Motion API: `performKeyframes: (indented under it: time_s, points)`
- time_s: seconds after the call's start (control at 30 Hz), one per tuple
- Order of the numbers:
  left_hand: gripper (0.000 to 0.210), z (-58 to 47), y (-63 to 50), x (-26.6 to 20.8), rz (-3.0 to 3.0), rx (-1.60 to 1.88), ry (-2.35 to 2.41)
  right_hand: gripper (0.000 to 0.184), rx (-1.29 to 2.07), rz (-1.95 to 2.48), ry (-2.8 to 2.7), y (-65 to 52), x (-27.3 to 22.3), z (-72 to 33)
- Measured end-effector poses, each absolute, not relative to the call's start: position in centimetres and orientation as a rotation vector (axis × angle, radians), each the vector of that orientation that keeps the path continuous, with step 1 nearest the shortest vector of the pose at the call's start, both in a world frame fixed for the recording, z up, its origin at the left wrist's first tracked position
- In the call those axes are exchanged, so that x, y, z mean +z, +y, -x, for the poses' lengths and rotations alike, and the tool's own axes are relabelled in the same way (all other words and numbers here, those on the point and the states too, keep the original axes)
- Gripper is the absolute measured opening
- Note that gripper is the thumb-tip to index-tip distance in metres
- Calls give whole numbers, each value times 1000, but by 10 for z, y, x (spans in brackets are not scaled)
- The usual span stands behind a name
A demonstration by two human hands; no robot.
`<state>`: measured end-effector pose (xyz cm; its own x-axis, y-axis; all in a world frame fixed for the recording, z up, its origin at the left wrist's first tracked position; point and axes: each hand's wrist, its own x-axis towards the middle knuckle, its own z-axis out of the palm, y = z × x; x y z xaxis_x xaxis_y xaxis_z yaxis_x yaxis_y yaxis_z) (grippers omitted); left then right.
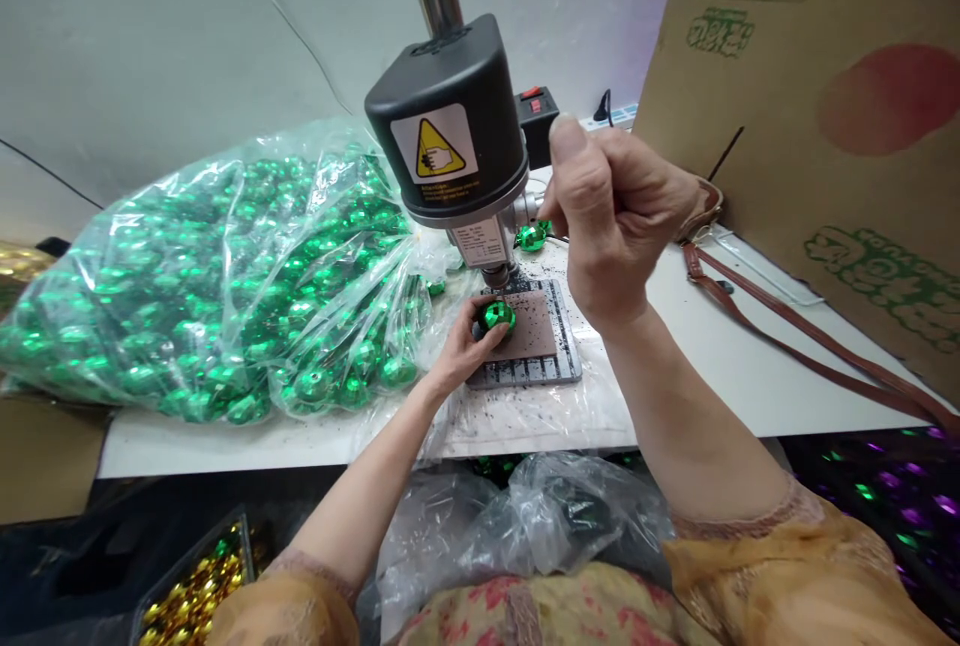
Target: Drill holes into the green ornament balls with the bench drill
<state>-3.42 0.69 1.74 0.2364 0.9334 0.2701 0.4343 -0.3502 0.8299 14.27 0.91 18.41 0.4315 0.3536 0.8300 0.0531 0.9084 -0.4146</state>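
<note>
A shiny green faceted ball (499,318) is gripped in my left hand (469,341), thumb and fingers around it. It is held over the slotted grey base plate (525,376) of a small bench drill press (450,136), just below the chuck (496,276). My right hand (611,216) is raised to the right of the drill head, its fingers curled closed. Whatever lies inside that fist is hidden. Another green ball (533,235) shows between the drill head and my right hand. Dark shavings are scattered over the plate and its brown board (525,326).
A large clear bag of green balls (225,276) fills the table's left side. A cardboard box (810,126) stands at right, with a brown strap (787,336) before it. Below the edge are a bin of gold balls (199,596), crumpled plastic (525,516) and purple balls (900,486).
</note>
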Motion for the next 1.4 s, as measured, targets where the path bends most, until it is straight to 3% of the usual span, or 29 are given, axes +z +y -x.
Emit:
performKeyframes:
  time_s: [0.27,1.4]
  points:
    - [55,21,8,8,-1780,1152,1285,50,156,512,-1131,8,185,-142]
    - [48,5,1,12,-1781,1174,1407,50,14,195,-1105,22,138,-139]
